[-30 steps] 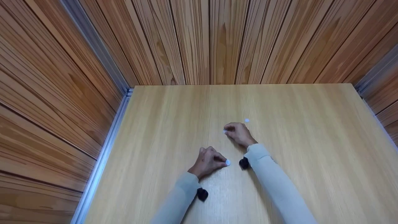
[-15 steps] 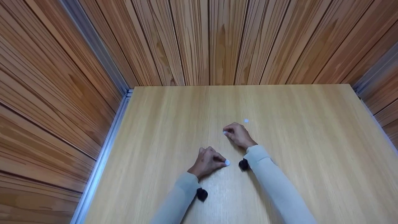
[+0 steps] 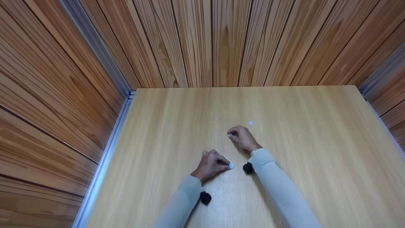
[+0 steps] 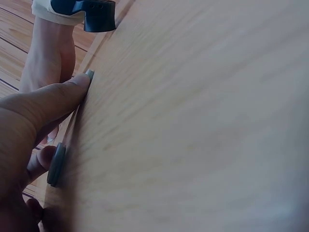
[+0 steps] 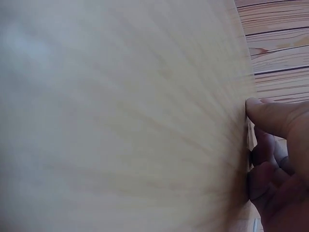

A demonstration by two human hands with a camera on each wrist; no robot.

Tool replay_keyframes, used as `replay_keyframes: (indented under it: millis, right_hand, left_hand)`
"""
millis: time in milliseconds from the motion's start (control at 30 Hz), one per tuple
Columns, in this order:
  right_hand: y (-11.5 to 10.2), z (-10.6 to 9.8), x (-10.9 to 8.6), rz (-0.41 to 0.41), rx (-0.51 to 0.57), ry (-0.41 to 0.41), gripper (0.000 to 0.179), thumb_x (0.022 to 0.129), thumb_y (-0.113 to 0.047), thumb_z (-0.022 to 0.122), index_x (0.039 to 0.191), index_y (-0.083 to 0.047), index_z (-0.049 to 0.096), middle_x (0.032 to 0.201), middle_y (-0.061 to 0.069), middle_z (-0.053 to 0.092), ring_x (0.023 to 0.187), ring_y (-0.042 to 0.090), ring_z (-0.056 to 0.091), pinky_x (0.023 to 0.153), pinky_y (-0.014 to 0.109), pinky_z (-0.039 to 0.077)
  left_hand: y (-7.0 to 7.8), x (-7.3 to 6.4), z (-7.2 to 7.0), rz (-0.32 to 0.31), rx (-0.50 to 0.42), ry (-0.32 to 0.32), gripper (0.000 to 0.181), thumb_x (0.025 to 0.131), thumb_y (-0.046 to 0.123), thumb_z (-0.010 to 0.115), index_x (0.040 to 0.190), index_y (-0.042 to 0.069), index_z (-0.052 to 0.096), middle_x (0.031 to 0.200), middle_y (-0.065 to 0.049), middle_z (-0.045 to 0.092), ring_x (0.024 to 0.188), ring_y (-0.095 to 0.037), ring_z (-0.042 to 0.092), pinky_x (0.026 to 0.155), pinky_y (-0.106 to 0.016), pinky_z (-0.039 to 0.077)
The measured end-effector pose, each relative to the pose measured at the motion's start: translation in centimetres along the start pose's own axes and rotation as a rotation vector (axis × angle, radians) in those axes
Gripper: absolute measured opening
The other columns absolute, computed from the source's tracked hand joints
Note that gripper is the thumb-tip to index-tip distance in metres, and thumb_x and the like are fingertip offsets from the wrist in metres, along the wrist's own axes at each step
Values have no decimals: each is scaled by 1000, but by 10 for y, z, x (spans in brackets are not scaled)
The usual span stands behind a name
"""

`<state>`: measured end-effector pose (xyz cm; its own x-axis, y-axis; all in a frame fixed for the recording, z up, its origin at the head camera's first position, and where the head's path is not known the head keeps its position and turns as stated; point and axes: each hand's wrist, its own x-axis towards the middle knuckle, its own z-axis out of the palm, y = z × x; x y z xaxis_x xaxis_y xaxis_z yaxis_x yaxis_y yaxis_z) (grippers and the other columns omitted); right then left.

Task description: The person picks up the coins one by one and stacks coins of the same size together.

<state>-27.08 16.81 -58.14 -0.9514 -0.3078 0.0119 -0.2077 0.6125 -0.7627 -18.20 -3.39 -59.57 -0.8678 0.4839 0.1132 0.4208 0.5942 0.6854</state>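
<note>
A person's left hand (image 3: 211,163) pinched a small, round white disc (image 3: 231,166) at its fingertips over a pale wood-grained tabletop (image 3: 158,136). Farther out, the right hand (image 3: 241,137) pinched a small white piece (image 3: 229,135), its shape partly hidden. Just beyond lay a loose, flat, round white counter (image 3: 250,123), short of a brown wooden plank wall (image 3: 221,47).

Left hand (image 3: 211,164) and right hand (image 3: 242,138) pinched, the right farther forward.
</note>
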Motion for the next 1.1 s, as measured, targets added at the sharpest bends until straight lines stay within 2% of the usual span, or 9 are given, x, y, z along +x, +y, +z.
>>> replay_keyframes:
  millis: [200, 367, 467, 700, 1000, 1100]
  right_hand:
    - [2, 1, 0, 0, 38, 19, 15, 93, -6, 69, 107, -2, 74, 104, 10, 72, 94, 24, 64, 84, 42, 49]
    - [3, 0, -4, 47, 83, 23, 20, 94, -8, 69, 113, -1, 73, 109, 10, 72, 100, 24, 63, 89, 43, 48]
    - [5, 0, -6, 67, 112, 39, 21, 94, -9, 69, 114, -2, 72, 106, 8, 72, 96, 22, 63, 86, 39, 48]
    - [7, 0, -10, 53, 157, 90, 21, 94, -10, 71, 113, -1, 73, 101, 6, 73, 88, 17, 62, 78, 30, 47]
    - [9, -2, -16, 64, 191, 118, 22, 94, -12, 70, 113, 0, 73, 101, 9, 73, 85, 15, 62, 76, 27, 47]
    - [9, -2, -17, 68, 202, 123, 21, 94, -11, 71, 112, 0, 73, 101, 9, 73, 84, 14, 62, 75, 25, 47]
  left_hand:
    - [0, 0, 0, -15, 6, -8, 15, 82, 35, 83, 93, 25, 82, 84, 22, 68, 82, -2, 49, 80, -32, 27]
    - [0, 1, -1, -44, -6, -22, 16, 82, 36, 82, 94, 26, 82, 84, 22, 65, 82, -2, 48, 79, -32, 26]
    - [0, 0, 0, -55, -6, -27, 16, 82, 36, 82, 95, 27, 81, 85, 22, 64, 82, -2, 48, 79, -32, 26]
    - [-1, 0, 0, -62, -9, -25, 15, 82, 37, 82, 94, 27, 81, 84, 22, 62, 81, -1, 48, 79, -32, 26]
    - [-1, -1, 1, -29, -10, -6, 14, 82, 36, 82, 92, 27, 82, 84, 21, 66, 81, -1, 49, 80, -32, 27]
    - [0, -1, -1, -36, -6, -9, 14, 82, 36, 82, 93, 27, 81, 85, 21, 65, 82, -1, 49, 80, -32, 27]
